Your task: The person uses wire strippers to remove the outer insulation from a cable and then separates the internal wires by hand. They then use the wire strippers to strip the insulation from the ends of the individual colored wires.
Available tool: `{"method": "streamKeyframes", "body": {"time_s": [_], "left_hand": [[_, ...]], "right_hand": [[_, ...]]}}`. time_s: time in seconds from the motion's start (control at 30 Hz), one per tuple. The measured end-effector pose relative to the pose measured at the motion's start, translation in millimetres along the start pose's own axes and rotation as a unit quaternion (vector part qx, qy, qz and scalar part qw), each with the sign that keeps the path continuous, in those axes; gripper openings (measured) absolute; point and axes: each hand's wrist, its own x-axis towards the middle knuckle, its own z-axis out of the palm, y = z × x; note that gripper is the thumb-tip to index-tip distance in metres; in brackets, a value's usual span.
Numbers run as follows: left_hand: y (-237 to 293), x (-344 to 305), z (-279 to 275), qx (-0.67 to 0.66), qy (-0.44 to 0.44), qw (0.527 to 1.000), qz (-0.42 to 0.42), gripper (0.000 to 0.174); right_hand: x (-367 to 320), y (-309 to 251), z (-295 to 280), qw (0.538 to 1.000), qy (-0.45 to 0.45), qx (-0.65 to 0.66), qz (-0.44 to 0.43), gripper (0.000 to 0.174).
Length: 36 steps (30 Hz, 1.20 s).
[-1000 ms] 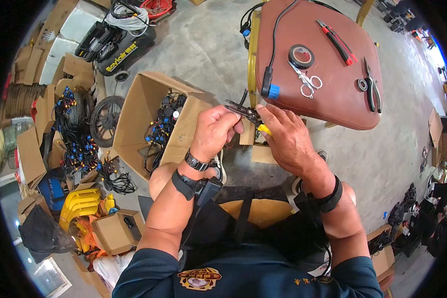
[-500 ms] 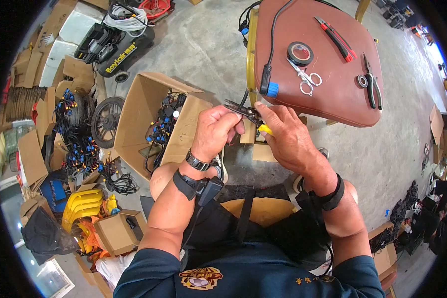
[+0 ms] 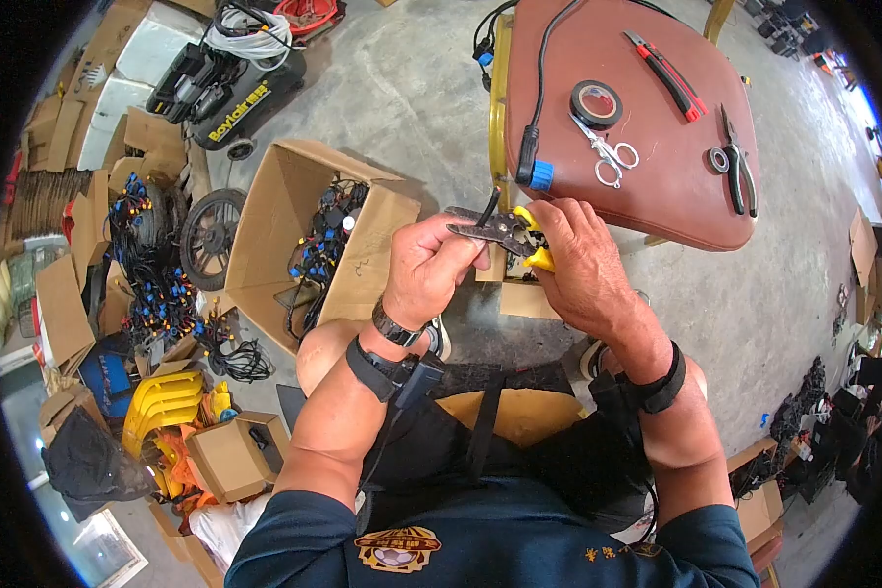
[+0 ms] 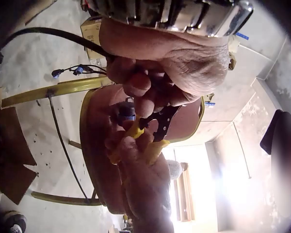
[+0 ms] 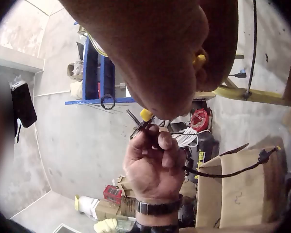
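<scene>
My left hand (image 3: 423, 269) pinches a black cable (image 3: 490, 204), whose short end stands up past the fingers; its longer run shows in the left wrist view as a black cable (image 4: 63, 34) leading into the fist. My right hand (image 3: 590, 263) grips wire strippers (image 3: 505, 233) by their yellow handles (image 3: 540, 259), which are spread apart. The dark metal head of the tool lies across the left thumb and fingertips, right beside the cable end. In the right wrist view, the forearm and hand hide most of the tool.
A brown padded chair (image 3: 637, 186) ahead carries a blue-capped plug (image 3: 535, 174), black tape (image 3: 596, 104), scissors (image 3: 610, 157), a red utility knife (image 3: 668, 78) and pliers (image 3: 737, 167). An open carton (image 3: 269, 216) of cables stands left, near an air compressor (image 3: 230, 103).
The wire strippers' handles have spread, showing more yellow. My right hand has shifted slightly right, and the tool's head has turned. The left hand keeps hold of the cable.
</scene>
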Motion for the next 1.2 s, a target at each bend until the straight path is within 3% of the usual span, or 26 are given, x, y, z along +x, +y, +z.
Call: {"method": "streamKeyframes", "body": {"time_s": [0.57, 0.77, 1.2], "left_hand": [[4, -2, -1, -0.009, 0.001, 1.000, 0.006, 0.018], [-6, 5, 8, -0.002, 0.084, 0.994, 0.075, 0.013], [-4, -1, 3, -0.083, 0.026, 0.995, 0.040, 0.011]], "right_hand": [[5, -2, -4, 1.000, -0.016, -0.016, 0.016, 0.049], [6, -5, 0, 0.999, -0.006, -0.001, 0.034, 0.052], [4, -3, 1, 0.997, 0.021, -0.066, -0.015, 0.054]]}}
